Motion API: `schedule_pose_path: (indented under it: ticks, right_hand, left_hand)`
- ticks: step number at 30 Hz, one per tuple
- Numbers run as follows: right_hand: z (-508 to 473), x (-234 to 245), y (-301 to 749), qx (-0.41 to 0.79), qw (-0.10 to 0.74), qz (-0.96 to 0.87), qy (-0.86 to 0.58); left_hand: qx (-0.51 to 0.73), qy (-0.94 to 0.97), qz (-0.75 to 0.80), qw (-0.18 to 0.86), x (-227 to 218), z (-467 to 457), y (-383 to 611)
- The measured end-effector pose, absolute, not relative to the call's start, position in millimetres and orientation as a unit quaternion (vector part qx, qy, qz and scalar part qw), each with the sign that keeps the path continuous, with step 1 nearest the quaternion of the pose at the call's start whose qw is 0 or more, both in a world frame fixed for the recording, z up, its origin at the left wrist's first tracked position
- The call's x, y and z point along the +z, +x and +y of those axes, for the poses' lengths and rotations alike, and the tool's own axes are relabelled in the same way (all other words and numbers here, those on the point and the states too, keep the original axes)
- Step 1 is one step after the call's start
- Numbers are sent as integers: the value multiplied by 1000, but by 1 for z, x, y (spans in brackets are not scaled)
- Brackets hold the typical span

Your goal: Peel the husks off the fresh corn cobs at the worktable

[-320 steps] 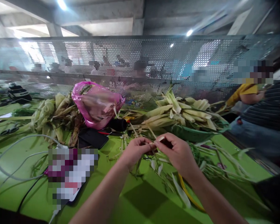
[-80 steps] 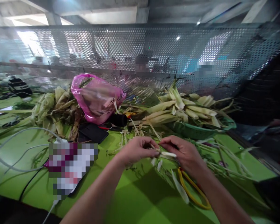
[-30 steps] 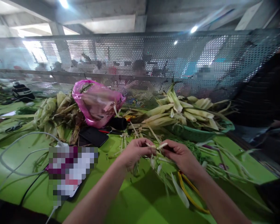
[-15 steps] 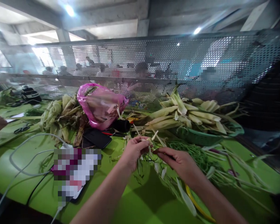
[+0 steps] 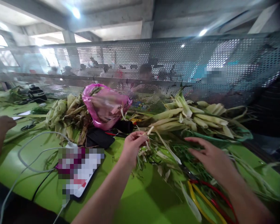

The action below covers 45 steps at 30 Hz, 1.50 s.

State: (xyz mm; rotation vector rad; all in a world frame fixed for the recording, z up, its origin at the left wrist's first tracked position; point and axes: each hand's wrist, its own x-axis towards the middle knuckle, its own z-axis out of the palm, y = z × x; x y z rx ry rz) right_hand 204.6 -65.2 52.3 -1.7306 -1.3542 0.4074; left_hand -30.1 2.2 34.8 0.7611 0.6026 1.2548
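My left hand (image 5: 135,143) pinches a small bundle of pale corn husk strips (image 5: 150,130) over the middle of the table. One light stub pokes up past its fingertips. My right hand (image 5: 208,154) is apart from it on the right, fingers spread and holding nothing, above a tangle of green strands (image 5: 184,152). Just below that hand lie scissors (image 5: 192,181) with red and yellow handles, their blades pointing away to the left. Loose husk scraps (image 5: 162,155) are scattered between the two hands.
A green basket (image 5: 245,136) piled with corn husks (image 5: 203,116) stands at the back right. A pink plastic bag (image 5: 105,107), more dried husks (image 5: 65,115), a black phone (image 5: 100,138) and a cabled phone (image 5: 90,177) lie leftward. Another person's hand (image 5: 2,123) is at far left.
My right hand has left the husk bundle and moved right, its fingers opening. The left hand keeps its pinch. The view has shifted slightly, and the scissors' handles now show more.
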Motion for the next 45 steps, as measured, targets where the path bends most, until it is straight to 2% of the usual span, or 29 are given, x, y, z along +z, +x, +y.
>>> schedule_pose_path:
  ticks: [2,6,10,13,22,26,32,36,40,45]
  right_hand:
    - [-70,57,186,193,477,-534,-671]
    - [-76,53,145,442,501,-531,-521]
    - [-70,38,132,518,501,-503,-477]
    - [-66,31,137,495,519,-502,-483]
    - [-73,34,127,300,539,-546,-567]
    - [-73,32,123,332,531,-531,-571]
    - [-71,32,122,395,594,-463,-526]
    - [-71,30,124,404,606,-440,-525]
    - [-70,30,129,390,584,-461,-542]
    - [-68,31,139,375,554,-475,-572]
  left_hand:
    - [545,374,285,694,33,-3,-24]
    - [511,451,283,675,27,-14,-12]
    - [499,508,291,639,24,-18,-8]
    - [490,529,319,615,24,-19,-8]
    - [514,569,373,523,17,-24,-2]
    - [529,607,393,445,16,-28,-1]
    - [517,759,340,202,13,-30,-6]
    - [468,820,313,107,10,-31,-6]
    - [441,833,317,102,9,-34,-3]
    - [424,831,310,180,11,-33,-5]
